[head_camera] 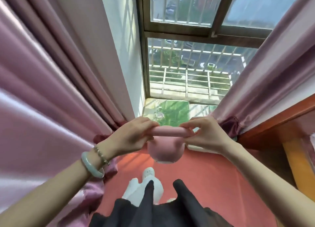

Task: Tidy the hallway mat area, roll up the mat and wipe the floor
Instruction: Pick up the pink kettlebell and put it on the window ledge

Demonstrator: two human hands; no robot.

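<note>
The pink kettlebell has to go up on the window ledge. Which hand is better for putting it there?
Probably neither alone: the left hand and right hand each grip one end of the pink kettlebell's handle, equally close to the green-cushioned window ledge. If one must lead, the left, as the ledge's bare part lies leftward.

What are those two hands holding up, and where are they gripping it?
A pink kettlebell, gripped by its top handle: the left hand holds one end, the right hand the other.
</note>
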